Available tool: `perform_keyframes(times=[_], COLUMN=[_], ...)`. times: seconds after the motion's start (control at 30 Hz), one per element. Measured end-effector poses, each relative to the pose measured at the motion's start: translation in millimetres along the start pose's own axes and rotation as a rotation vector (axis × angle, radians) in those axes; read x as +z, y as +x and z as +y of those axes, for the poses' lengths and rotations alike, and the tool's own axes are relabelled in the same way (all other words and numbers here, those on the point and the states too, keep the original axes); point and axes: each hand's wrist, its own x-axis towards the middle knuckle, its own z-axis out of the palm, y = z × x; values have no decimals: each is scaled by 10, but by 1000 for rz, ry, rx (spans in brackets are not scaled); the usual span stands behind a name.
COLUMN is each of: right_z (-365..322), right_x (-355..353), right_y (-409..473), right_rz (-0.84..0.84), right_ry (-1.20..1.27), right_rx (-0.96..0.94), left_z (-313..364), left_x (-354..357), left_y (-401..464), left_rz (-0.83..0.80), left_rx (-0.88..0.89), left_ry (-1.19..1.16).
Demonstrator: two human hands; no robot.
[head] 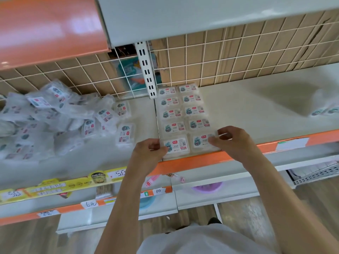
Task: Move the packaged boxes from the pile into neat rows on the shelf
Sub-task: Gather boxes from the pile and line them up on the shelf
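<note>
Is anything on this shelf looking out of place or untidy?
Yes. The pile of packaged boxes on the left lies jumbled and tilted, unlike the two neat rows beside it. Two boxes lie loose between them.

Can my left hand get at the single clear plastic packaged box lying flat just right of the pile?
Probably yes. The single clear plastic packaged box lies uncovered on the shelf, just left of the left hand, with nothing between them.

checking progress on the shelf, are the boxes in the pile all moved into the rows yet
No, a heap of packaged boxes lies on the shelf left of the two neat rows, which the left hand and right hand touch at the front.
</note>
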Motion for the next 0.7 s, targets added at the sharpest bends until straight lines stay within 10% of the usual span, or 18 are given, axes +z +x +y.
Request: perform_keyframes(times=[0.7], right_z=[40], right_x=[85], right_y=[-42], right_rz=[143], right_ry=[-144], right_rx=[-146], left_z=[-44], left_x=[87], left_y=[133], left_rz=[59], left_rx=[-12], left_ry=[30])
